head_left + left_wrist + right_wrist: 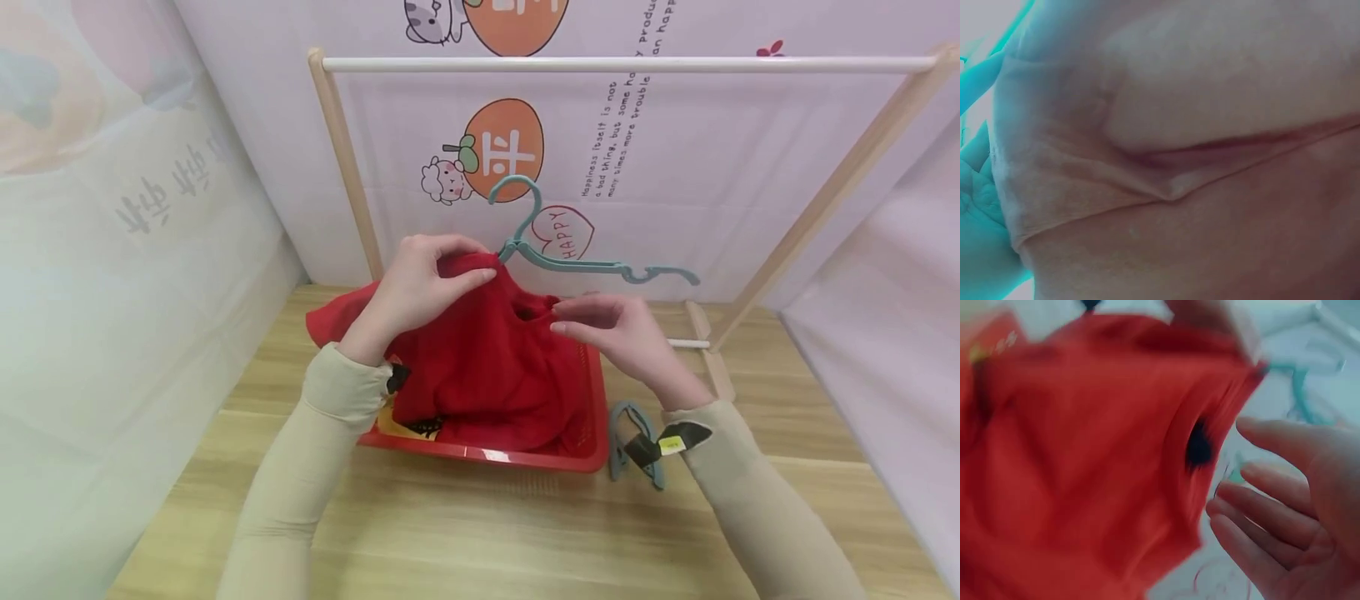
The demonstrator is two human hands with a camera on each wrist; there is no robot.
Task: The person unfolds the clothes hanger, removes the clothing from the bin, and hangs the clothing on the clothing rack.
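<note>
A red shirt (480, 350) is bunched up over a red basket (600, 417), its neck opening facing the far right. My left hand (420, 283) pinches the shirt near the collar, where a blue-green hanger (570, 265) goes into the cloth. The hanger's hook and one arm stick out above the shirt. Close to the other side of the collar is my right hand (622, 329). In the right wrist view its fingers (1266, 506) are loosely extended, with a gap between them and the shirt. A blurred surface close to the lens fills most of the left wrist view.
A rack with wooden legs (348, 167) and a white bar (630, 64) stands behind the basket. A folded blue-green hanger (622, 442) lies on the wood-patterned table (465, 533), right of the basket. Yellow cloth (397, 423) shows under the shirt. Printed sheets form the walls.
</note>
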